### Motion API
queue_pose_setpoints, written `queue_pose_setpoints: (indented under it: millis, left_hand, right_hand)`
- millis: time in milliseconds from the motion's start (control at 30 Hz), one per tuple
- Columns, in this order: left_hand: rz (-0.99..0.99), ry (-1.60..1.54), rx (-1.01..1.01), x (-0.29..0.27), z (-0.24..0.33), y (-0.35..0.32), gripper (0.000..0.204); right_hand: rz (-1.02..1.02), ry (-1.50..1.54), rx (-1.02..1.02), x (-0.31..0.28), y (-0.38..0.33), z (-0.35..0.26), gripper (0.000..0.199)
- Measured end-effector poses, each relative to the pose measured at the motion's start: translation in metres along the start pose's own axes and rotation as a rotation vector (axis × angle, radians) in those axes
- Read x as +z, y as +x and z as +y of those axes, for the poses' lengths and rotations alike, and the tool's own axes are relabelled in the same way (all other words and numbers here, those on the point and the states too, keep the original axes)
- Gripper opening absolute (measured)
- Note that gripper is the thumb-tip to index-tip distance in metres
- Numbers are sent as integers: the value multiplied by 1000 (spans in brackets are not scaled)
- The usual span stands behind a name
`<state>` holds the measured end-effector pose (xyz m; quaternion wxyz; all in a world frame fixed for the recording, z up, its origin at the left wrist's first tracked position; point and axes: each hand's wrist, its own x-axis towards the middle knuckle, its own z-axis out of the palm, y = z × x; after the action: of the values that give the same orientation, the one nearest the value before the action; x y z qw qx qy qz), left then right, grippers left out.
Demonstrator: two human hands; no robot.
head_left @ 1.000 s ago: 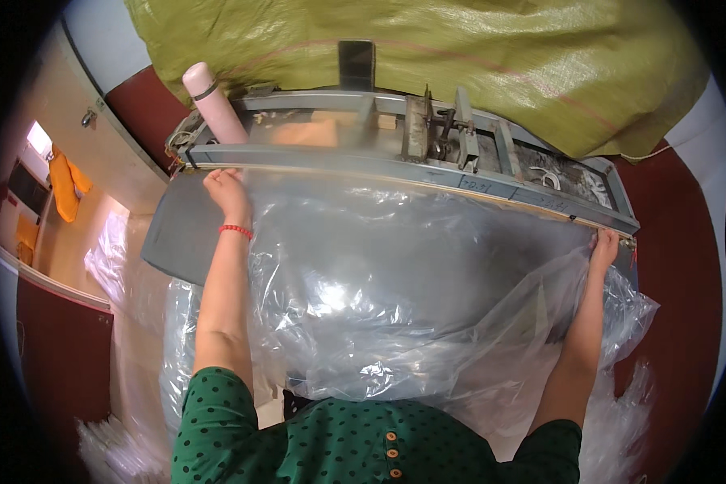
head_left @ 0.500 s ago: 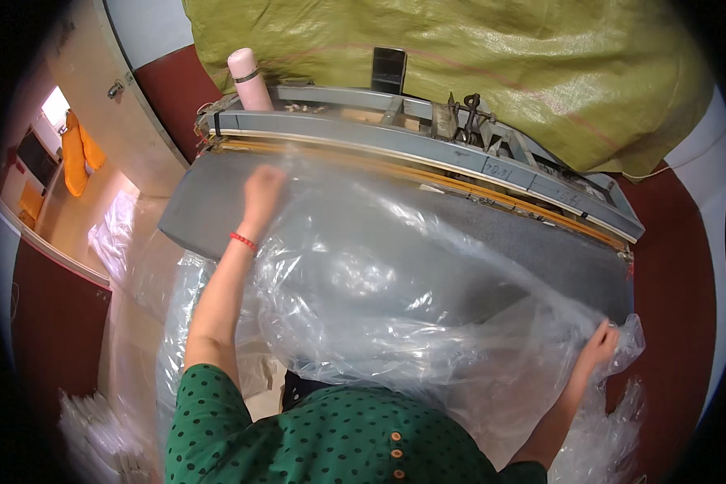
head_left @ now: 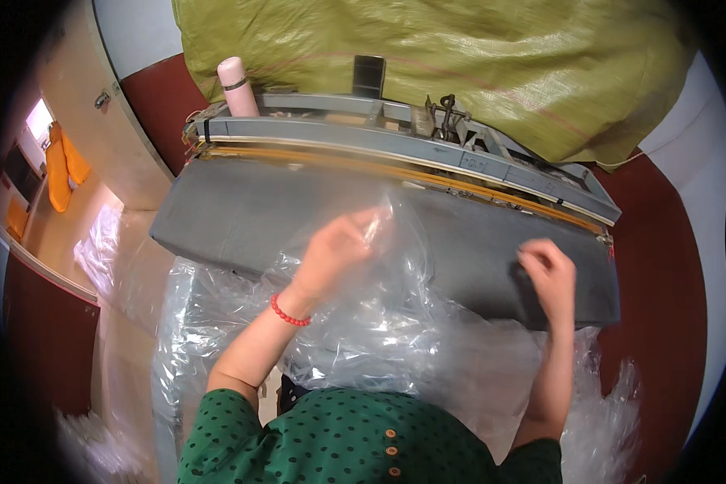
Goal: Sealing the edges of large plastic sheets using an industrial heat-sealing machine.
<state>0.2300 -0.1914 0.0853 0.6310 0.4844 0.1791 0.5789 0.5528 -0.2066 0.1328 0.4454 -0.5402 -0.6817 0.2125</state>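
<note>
Clear plastic film (head_left: 363,323) lies bunched along the near edge of a long grey padded bench (head_left: 234,206), with one part lifted over its middle. My left hand (head_left: 335,248), a red bead bracelet at its wrist, pinches the lifted film; its fingertips are blurred. Over the right part of the bench, my right hand (head_left: 550,274) is loosely curled, thumb and forefinger apart. No film shows in it.
Behind the bench runs a grey metal frame (head_left: 298,129) with orange strips along it. A pink flask (head_left: 238,89), a phone (head_left: 369,77) and a metal clamp (head_left: 445,113) stand there. A green-yellow woven sheet (head_left: 460,48) hangs behind. More film (head_left: 173,339) hangs at left.
My left hand has moved right and nearer, drawing the film with it. My right hand has let go of the film's right edge and moved up and left. The film has collapsed toward the middle.
</note>
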Motion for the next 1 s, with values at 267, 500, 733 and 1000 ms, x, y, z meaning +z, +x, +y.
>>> queue_pose_setpoints:
  millis: [267,500,733,1000]
  left_hand:
    - [25,293,28,11,-8,-17,20]
    - [-335,912,-332,-69,19,-60,34]
    - [-375,1507,-1079,-222,41,-175,27]
    - [1259,2397,667,-267,210,-102,24]
  right_hand:
    - [-637,468,-127,119,62,-61,16]
    - [109,541,-33,75,59,-50,12]
    - [682,-19,6,-57,66,74,19]
    - [799,-292,170,-156,24,213,29]
